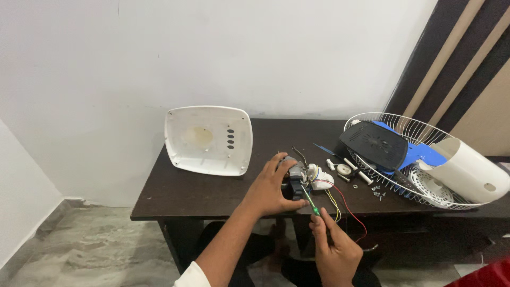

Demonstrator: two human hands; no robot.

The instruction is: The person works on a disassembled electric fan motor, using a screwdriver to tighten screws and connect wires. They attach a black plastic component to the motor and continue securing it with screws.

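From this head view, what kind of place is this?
Probably a room in a home used as a makeshift repair spot: a dark wooden table against a plain white wall, a marble-look floor, and a dismantled fan's wire guard and white cover.

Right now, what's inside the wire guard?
In the wire guard lie a black plate and blue blades; a white housing rests on its rim. Whatever sits beneath them is covered.

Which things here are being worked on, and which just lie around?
In hand:
left hand on the small motor
right hand holding the green screwdriver
motor's coloured wires

Lying about:
white square cover against the wall
wire grille holding blue blades
loose screws
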